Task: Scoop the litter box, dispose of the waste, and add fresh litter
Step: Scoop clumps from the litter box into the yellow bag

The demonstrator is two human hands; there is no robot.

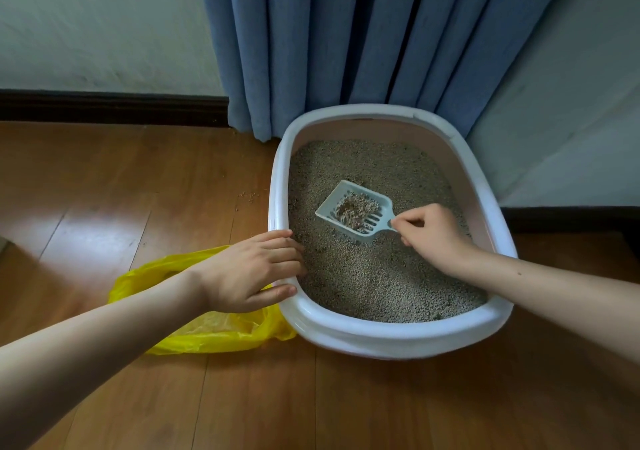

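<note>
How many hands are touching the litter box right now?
1. The left hand grips the litter box at its left rim; the right hand holds only the scoop over the litter.

Home rm: wood floor [104, 189], blue curtain [346, 40], dark baseboard [104, 106], cat litter box [391, 331] by wall.
</note>
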